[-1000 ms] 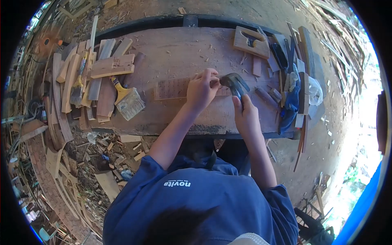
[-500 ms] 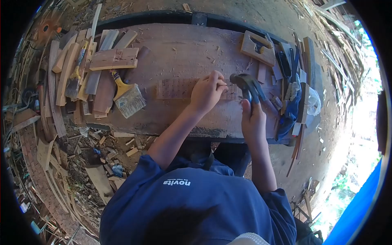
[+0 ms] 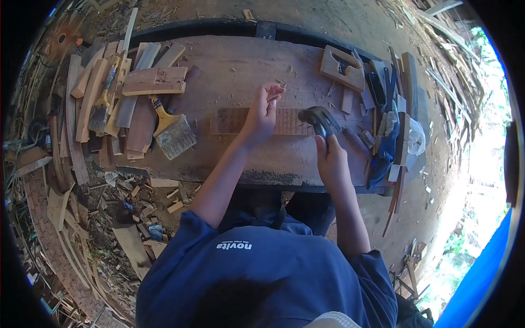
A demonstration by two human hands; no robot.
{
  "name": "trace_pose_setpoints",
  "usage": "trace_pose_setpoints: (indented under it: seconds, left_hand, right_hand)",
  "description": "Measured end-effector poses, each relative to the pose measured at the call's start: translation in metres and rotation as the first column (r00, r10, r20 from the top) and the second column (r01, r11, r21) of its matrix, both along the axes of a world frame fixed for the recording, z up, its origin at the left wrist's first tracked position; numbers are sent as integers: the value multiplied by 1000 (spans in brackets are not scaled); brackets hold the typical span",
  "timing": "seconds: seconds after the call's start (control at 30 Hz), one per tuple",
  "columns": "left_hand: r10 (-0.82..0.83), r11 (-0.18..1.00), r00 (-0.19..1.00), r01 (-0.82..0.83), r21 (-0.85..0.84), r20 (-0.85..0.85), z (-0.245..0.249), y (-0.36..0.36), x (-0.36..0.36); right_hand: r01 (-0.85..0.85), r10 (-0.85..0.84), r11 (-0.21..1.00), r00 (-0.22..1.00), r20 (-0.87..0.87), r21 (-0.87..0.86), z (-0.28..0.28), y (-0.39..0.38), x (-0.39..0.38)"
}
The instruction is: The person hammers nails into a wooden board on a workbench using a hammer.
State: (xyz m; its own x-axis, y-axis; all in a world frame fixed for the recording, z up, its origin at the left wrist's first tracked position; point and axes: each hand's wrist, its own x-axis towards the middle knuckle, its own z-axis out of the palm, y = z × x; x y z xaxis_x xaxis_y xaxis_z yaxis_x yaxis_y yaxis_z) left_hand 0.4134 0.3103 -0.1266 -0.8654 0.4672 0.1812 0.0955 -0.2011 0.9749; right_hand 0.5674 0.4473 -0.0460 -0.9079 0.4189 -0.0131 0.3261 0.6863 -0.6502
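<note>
A: What are the two hands doing?

B: Your left hand (image 3: pixel 262 113) is raised above the middle of the board, its fingers half curled. I can't tell whether it pinches something small. Your right hand (image 3: pixel 332 157) is wrapped around the handle of one claw hammer (image 3: pixel 322 121), the head pointing up and away from you.

A: Where is the board?

B: One long, flat dotted board (image 3: pixel 232 121) lies crosswise on the worktable (image 3: pixel 229 60), in front of you. Your left hand and wrist cover part of it, and the hammer head hides some of its right end. The dots run in rows, too fine to count; I can't tell whether they are holes or nail heads. Nor can I tell whether the hammer touches the wood.

A: And farther out?

B: To your left, two paintbrushes: the wider brush (image 3: pixel 174 135) near the board, the narrower brush (image 3: pixel 101 109) on the wood strips (image 3: pixel 90 101), which overlap too much to count. To your right, one wooden piece with a cut-out opening (image 3: pixel 328 65), one blue cloth (image 3: pixel 384 159) and one clear plastic bag (image 3: pixel 416 139), partly behind an upright-looking strip (image 3: pixel 403 139). Glare washes out the far right edge.
</note>
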Motion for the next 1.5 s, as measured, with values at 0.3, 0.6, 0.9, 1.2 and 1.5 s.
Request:
trace_pose_setpoints:
  seconds: [0.3,0.6,0.9,1.2,1.5]
  left_hand:
    - [-53,998,998,54,-21,29,-2,-1,-2]
    - [29,971,984,13,-240,173,-4,25,-21]
    - [-172,796,739,-285,-533,-652,20,183,-90]
    - [-238,441,745,-489,-753,-623,16,239,-90]
    - [-367,723,837,-18,-690,-406,64,152,-61]
  right_hand:
    - [62,-62,996,998,-7,-68,-1,-10,2]
    - [171,-333,819,919,-211,-548,-73,9,68]
    - [119,-625,146,780,2,-982,-80,24,107]
    - [97,-578,126,816,6,-987,-84,31,105]
    - [142,-522,172,852,32,-975,-85,29,103]
